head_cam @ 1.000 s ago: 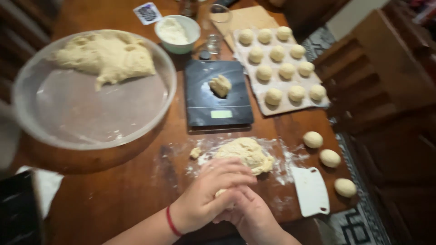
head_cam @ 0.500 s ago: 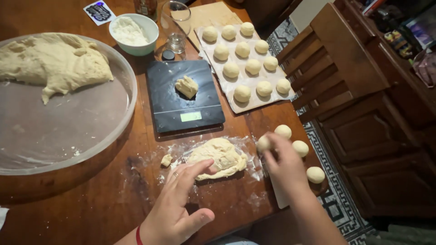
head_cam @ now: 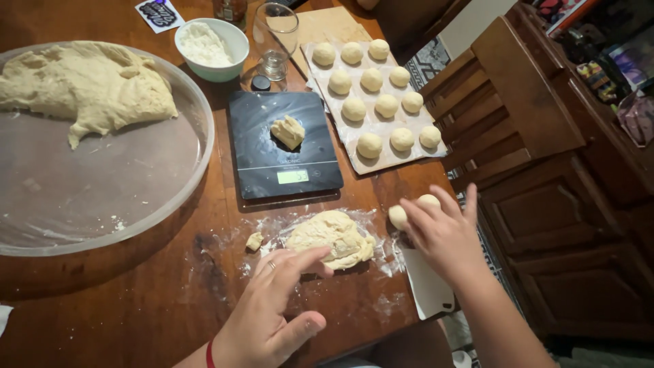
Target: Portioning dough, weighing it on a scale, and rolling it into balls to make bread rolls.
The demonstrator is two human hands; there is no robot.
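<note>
Open-fingered, the right hand point(head_cam: 443, 235) rests over dough balls point(head_cam: 398, 217) at the table edge point(head_cam: 409, 184) while the left hand point(head_cam: 272, 310), also spread, nears the dough lump point(head_cam: 334, 238); a nudge could roll one off.

The wooden table point(head_cam: 122, 300) looks dark and polished, dusted with matt flour at its middle. The scale point(head_cam: 283, 146) has a glossy black top (glass or plastic, unclear). At ten o'clock the clear plastic tray point(head_cam: 102, 204) holds soft, rough dough point(head_cam: 85, 85).
</note>
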